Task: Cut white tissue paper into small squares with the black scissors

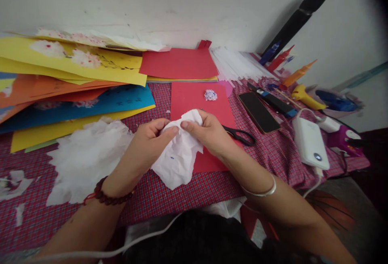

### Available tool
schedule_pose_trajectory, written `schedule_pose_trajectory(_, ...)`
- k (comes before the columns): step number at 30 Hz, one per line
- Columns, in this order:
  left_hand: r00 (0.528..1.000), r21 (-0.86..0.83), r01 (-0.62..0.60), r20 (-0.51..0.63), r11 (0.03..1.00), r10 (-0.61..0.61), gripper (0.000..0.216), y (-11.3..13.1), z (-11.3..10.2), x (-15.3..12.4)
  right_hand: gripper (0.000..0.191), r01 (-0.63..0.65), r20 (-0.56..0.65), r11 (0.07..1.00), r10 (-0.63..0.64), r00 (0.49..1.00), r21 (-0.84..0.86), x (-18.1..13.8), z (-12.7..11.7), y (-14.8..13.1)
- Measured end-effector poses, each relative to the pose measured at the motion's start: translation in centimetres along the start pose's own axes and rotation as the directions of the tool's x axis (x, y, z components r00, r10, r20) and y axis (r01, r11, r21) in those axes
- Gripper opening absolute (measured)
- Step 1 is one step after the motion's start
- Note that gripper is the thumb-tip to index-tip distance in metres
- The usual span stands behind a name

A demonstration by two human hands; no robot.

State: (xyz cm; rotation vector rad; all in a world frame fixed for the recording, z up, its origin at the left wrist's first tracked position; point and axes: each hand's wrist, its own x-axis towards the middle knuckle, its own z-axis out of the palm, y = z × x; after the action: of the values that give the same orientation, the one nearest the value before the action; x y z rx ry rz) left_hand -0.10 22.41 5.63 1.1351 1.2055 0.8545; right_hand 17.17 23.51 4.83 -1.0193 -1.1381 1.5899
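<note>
Both of my hands pinch the upper edge of one crumpled sheet of white tissue paper (178,161), which hangs toward me and carries a small blue mark. My left hand (154,137) is closed on its left side, and my right hand (210,130) is closed on its right side, thumbs close together. Beneath lies a red sheet of paper (189,96), with a small white and purple crumpled paper flower (210,95) stuck or resting on it. Black scissor handles (242,135) show just beyond my right hand; the blades are hidden. A pile of white tissue sheets (87,159) lies left of my left hand.
Yellow painted sheets (121,64) and blue sheets (127,96) are stacked at the back left. White paper strips (239,64) lie at the back. To the right are a phone (259,112), a utility knife (274,100), a power bank (309,143) and a paint tube (300,74).
</note>
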Motion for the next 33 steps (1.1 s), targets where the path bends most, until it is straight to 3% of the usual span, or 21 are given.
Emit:
schedule_pose_trajectory(12, 0.993, 0.135, -0.08, -0.071, 0.988, 0.09, 0.017, 0.3, 0.9, -0.3, 0.037, 0.044, -0.008, 0.988, -0.045, 0.999, -0.147, -0.2, 0.4, 0.1)
schedule_pose_trajectory(16, 0.991, 0.1, -0.048, -0.116, 0.994, 0.06, 0.014, 0.3, 0.5, 0.0, 0.039, 0.003, 0.012, 0.989, -0.001, 1.0, -0.147, -0.3, 0.2, 0.0)
schedule_pose_trajectory(20, 1.0, 0.105, -0.007, -0.007, 0.994, 0.008, 0.01, 0.4, 0.2, 0.0, 0.037, 0.074, -0.054, 0.991, -0.081, 0.995, -0.114, 0.2, -0.5, 0.1)
schedule_pose_trajectory(25, 0.99, 0.103, -0.002, 0.138, 0.995, -0.013, 0.018, 0.5, 0.6, -0.2, 0.04, 0.097, 0.083, 0.983, -0.085, 0.993, -0.156, 0.3, -0.7, -0.1)
schedule_pose_trajectory(29, 0.999, -0.005, -0.01, 0.046, 1.0, 0.01, 0.027, 0.4, 0.5, -0.1, 0.046, 0.039, 0.149, 0.998, -0.03, 0.988, -0.059, 0.1, -0.8, -0.5)
schedule_pose_trajectory(33, 0.992, -0.042, -0.071, -0.103, 0.997, 0.067, 0.028, 0.3, -0.1, 0.0, 0.046, -0.151, 0.281, 0.987, 0.163, 0.946, -0.062, 0.3, -1.3, -0.6)
